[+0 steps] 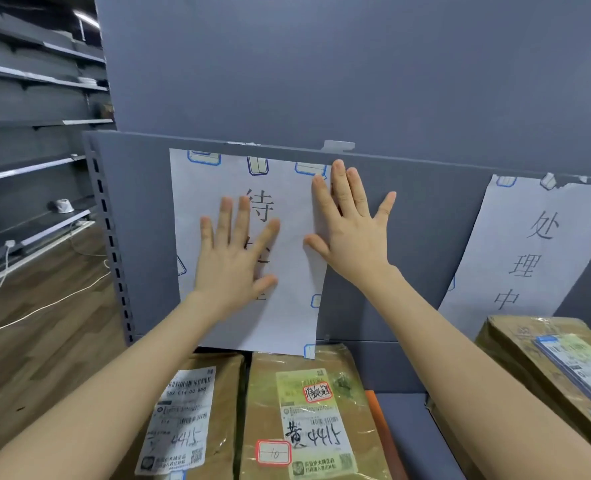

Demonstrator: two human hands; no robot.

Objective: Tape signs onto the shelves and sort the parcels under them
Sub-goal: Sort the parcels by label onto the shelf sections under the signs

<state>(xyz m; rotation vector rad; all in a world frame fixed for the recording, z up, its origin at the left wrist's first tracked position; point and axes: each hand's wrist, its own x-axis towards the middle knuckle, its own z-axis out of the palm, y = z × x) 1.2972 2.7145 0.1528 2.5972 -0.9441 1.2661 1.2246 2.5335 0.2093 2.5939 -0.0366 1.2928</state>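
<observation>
While I'm flattening the sign, left hand and right hand splayed open; taping step likely ending; parcels at 6 o'clock probably next.

A thin white cable is trailing in loose curves across the brown wood-plank floor at the left, a white plug is lying beyond it, a small white rounded object is sitting higher up, and a strip light is glowing overhead.

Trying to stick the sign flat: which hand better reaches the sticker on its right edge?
Right hand, probably: it lies on the sign's right edge, above that sticker; left hand presses the middle.
</observation>
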